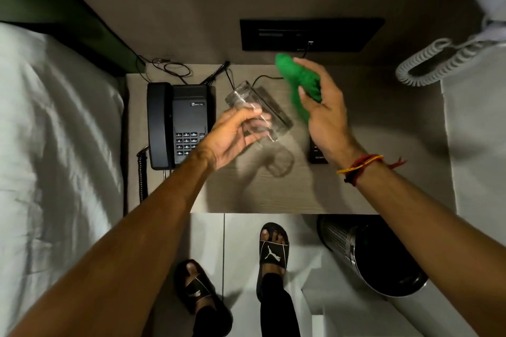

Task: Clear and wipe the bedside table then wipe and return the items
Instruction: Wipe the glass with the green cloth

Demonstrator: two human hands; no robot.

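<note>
My left hand point(235, 137) grips a clear drinking glass point(260, 109), holding it tilted on its side above the wooden bedside table point(273, 194). My right hand point(325, 115) holds a green cloth point(298, 82) just right of the glass, apart from it. A black desk phone point(175, 123) sits on the table's left part. A dark remote point(317, 154) lies on the table, mostly hidden under my right wrist.
The bed with white sheets point(54, 131) lies at the left. A black wall panel point(312, 34) with a plugged cable sits behind the table. A perforated metal bin point(367, 254) stands on the floor at the right. A coiled white cord point(427, 65) hangs at upper right.
</note>
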